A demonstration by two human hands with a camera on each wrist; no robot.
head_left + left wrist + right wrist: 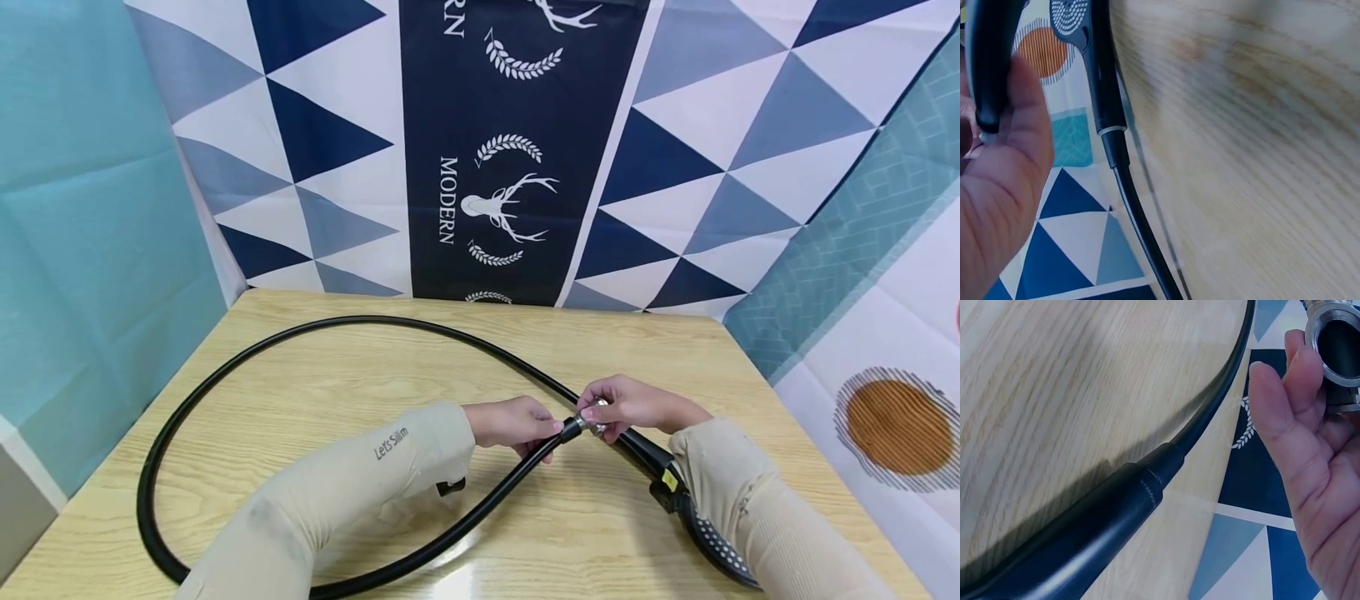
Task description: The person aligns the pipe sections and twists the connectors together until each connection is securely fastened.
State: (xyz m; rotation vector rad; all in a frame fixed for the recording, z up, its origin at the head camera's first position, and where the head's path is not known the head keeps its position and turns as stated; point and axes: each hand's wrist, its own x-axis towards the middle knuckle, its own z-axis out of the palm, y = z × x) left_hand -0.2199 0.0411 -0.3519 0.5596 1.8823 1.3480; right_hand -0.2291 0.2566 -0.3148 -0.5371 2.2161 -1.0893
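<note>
A black shower hose [367, 319] loops widely over the table. Near its end, my left hand [513, 423] pinches it just behind the black end sleeve [572, 428]. Right beside that, the fingers of my right hand [630, 404] grip a shiny metal fitting [598, 414], which meets the sleeve. The right wrist view shows the round open mouth of this metal fitting [1335, 315]. A black handheld shower head [1105, 94] lies under my right forearm, its spray face dotted white and partly hidden by the sleeve in the head view. Its handle [1097, 531] runs into the hose's other end.
All of this lies on a light wooden table [315, 467]. Behind it hangs a patterned cloth [495, 108] with triangles and deer heads. Teal cloth [82, 233] covers the left side, and a white cloth with an orange disc [896, 425] the right.
</note>
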